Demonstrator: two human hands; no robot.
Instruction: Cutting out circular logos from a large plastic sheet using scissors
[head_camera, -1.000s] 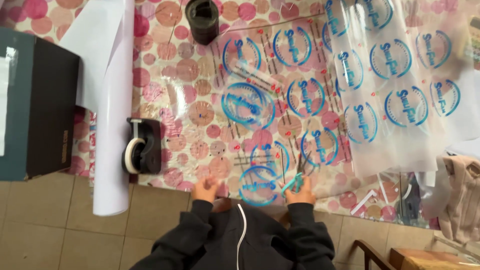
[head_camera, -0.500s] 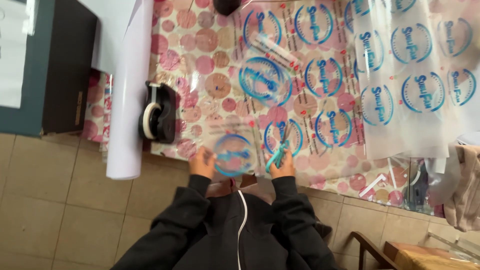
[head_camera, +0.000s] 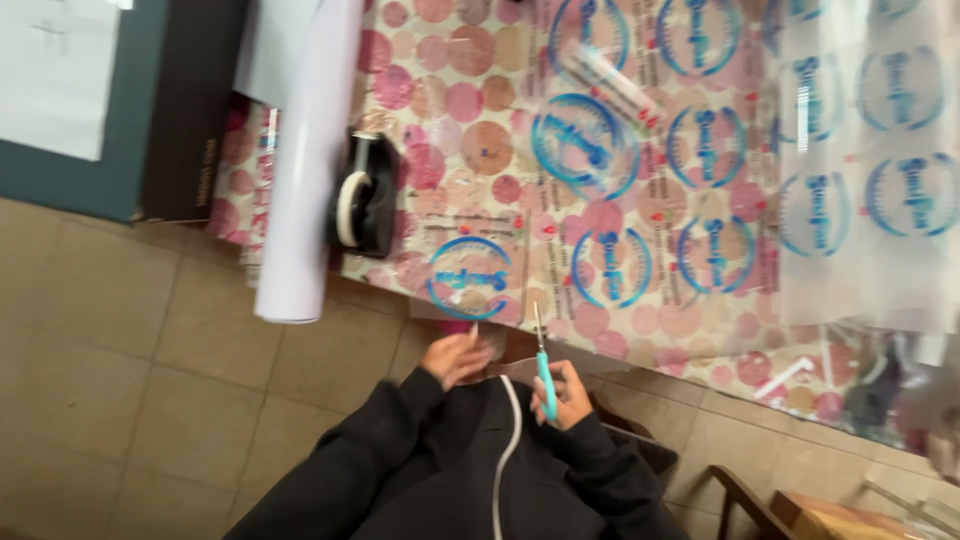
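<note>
My right hand grips a pair of scissors with a light blue handle, blades pointing up toward the table edge. My left hand pinches the near edge of a clear plastic sheet printed with a blue round logo; the sheet hangs off the table edge between my hands. More of the clear printed film with several blue circles lies spread over the pink dotted tablecloth. Both arms wear black sleeves.
A black tape dispenser stands near the table edge beside a white paper roll. A dark box sits at the left. Tiled floor lies below, and a wooden chair is at the lower right.
The view has shifted right and down. Both hands have drawn back from the table edge toward my body, carrying the logo sheet's edge and the scissors.
</note>
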